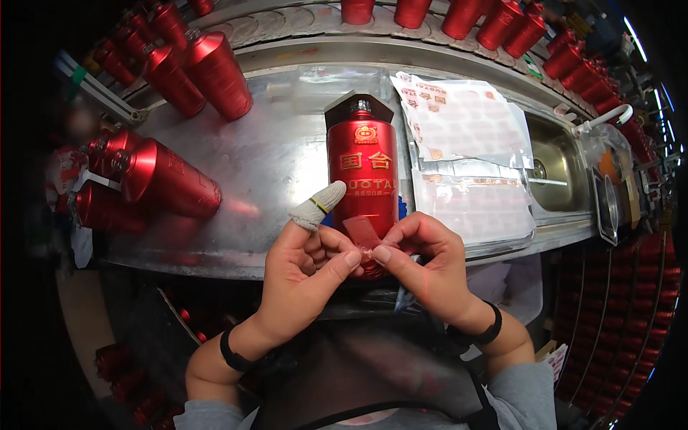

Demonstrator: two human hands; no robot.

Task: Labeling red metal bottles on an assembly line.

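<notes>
Red lacquered metal dominates the scene: spare bottles [168, 183] lie on their sides at far left, clear of the steel bench [279, 154]. The left hand [304, 276], thumb in a white knitted cot [317, 205], pinches with forefinger and thumb a small red sticker [360, 233] at the near end of the red bottle [362, 168]; the bottle lies centred, neck pointing far, seemingly to keep it steady. The right hand [423, 261] pinches the same sticker. Label sheets [462, 122] rest right, within reach.
</notes>
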